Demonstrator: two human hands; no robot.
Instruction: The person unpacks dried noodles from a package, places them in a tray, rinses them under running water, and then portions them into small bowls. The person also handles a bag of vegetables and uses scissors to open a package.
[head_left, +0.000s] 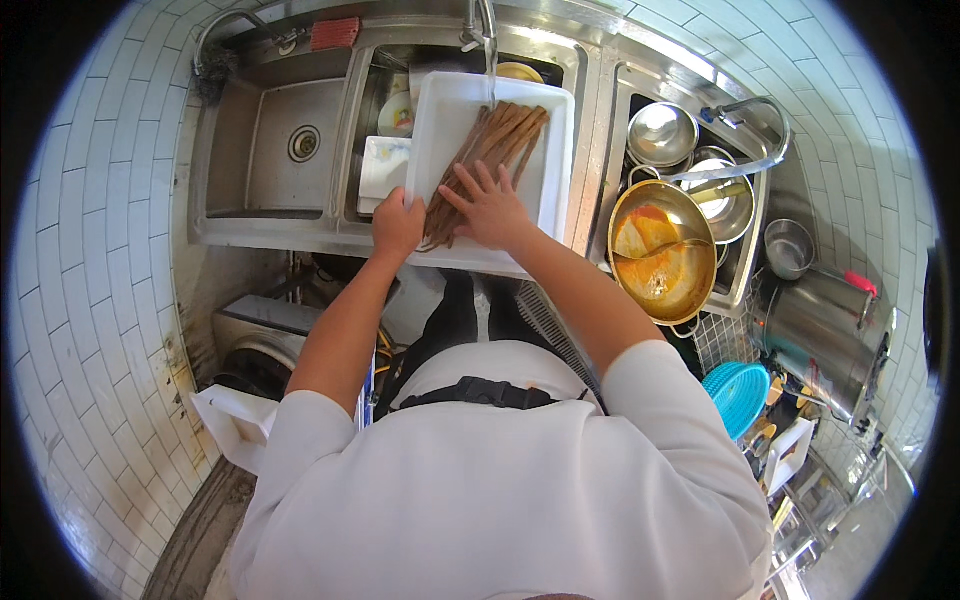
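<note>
A white rectangular plastic tub (559, 180) rests across the middle sink. Inside it lies a bundle of long brown strips (510, 131), slanting from upper right to lower left; what they are made of I cannot tell. Water runs from a metal faucet (486, 26) into the tub by the strips' upper end. My left hand (399, 223) grips the tub's left wall near its lower corner. With fingers spread, my right hand (487, 208) lies flat on the lower part of the bundle, its palm side hidden.
White dishes (384, 169) stand left of the tub in the same sink. The left steel sink (296, 180) has a red scouring pad (335, 33) on its back edge. At right are steel bowls (662, 133), a stained divided pot (660, 251) and blue baskets (739, 397).
</note>
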